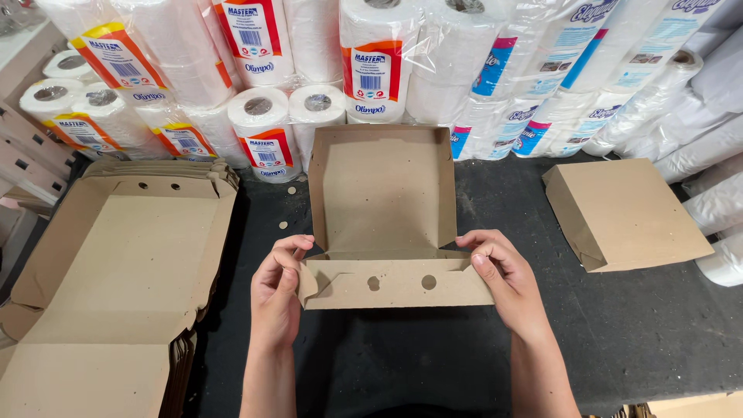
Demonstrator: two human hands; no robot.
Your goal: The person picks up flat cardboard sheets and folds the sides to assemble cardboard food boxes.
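Two hands grip one brown cardboard box (383, 224) mid-worktop (635, 333): left hand (279, 286) and right hand (499, 275) pinch its front flap ends; flap has two round holes, lid upright.

Both forearms are bare to the bottom edge of the view, no sleeves showing. The left hand (277, 290) and right hand (503, 279) wear nothing; fingernails are short.
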